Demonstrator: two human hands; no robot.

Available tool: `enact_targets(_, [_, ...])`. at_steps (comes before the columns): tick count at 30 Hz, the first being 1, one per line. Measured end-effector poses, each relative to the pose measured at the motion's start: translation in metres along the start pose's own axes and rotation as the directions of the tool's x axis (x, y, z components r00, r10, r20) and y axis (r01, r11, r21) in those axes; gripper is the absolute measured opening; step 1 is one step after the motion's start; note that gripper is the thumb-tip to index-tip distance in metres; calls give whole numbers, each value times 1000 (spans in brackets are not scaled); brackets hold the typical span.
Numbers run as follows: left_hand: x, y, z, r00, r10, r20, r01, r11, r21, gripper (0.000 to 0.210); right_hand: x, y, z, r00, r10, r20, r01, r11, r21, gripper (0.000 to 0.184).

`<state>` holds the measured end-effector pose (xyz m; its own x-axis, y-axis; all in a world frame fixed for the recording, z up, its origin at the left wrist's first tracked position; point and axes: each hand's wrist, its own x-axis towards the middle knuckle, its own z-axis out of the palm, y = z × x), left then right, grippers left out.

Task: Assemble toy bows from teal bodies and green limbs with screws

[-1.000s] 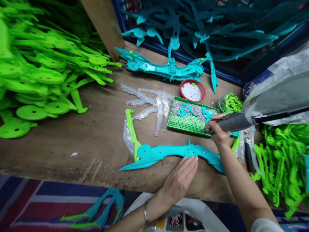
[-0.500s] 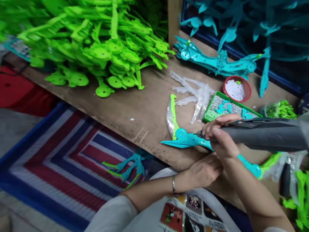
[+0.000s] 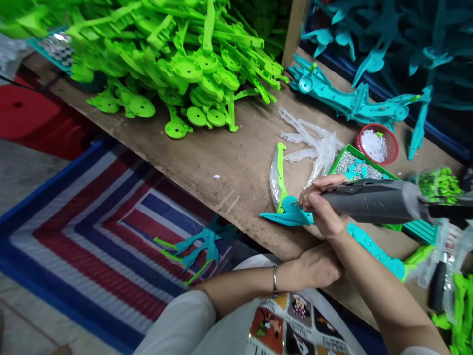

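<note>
My right hand point(image 3: 325, 204) is wrapped around the front of a grey power screwdriver point(image 3: 373, 201). The driver lies nearly level, its tip by the round joint of a teal plastic frame point(image 3: 377, 251). At that joint a lime-green strip point(image 3: 281, 170) with a clear plastic piece point(image 3: 274, 182) stands out from the frame. My left hand point(image 3: 320, 266), a metal bracelet on its wrist, rests curled at the bench's near edge, beside the teal frame. Its fingertips are hidden behind my right wrist, so its grip on the frame cannot be made out.
Lime-green parts point(image 3: 192, 69) are heaped at the back left. Clear pieces point(image 3: 321, 143), a green basket point(image 3: 342, 153) of small metal parts and a red basket point(image 3: 393, 148) of white bits lie beyond my hands. Teal frames point(image 3: 347, 101) lie at the back.
My right hand and the screwdriver have shifted left along the teal frame, bringing the tip closer to the round joint. My left hand stays low beside the frame. The whole view has shifted slightly.
</note>
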<state>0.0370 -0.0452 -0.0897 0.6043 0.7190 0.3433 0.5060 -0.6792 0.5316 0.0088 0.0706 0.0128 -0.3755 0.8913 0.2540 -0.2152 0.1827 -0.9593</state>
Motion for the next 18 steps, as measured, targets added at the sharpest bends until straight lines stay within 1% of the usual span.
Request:
enact_targets(4, [1, -1, 1, 1000, 10, -14, -10, 1000, -10, 32, 0, -2, 0, 1000, 8, -3, -8, 1000, -17, 24])
enact_targets(8, [3, -1, 0, 1000, 25, -16, -25, 1000, 15, 30, 0, 0, 0, 1000, 0, -2, 0, 1000, -5, 23])
enact_targets(11, [3, 0, -1, 1000, 24, -17, -23, 1000, 7, 28, -3, 2, -1, 1000, 23, 5, -23, 1000, -10, 23])
enact_targets(16, [1, 0, -7, 1000, 7, 20, -6, 1000, -24, 30, -5, 3, -3, 999, 32, 12, -32, 999, -31, 23])
enact_targets(18, [1, 1, -10, 1000, 3, 11, -3, 1000, -18, 32, -2, 2, -2, 998, 53, 15, -52, 997, -58, 21])
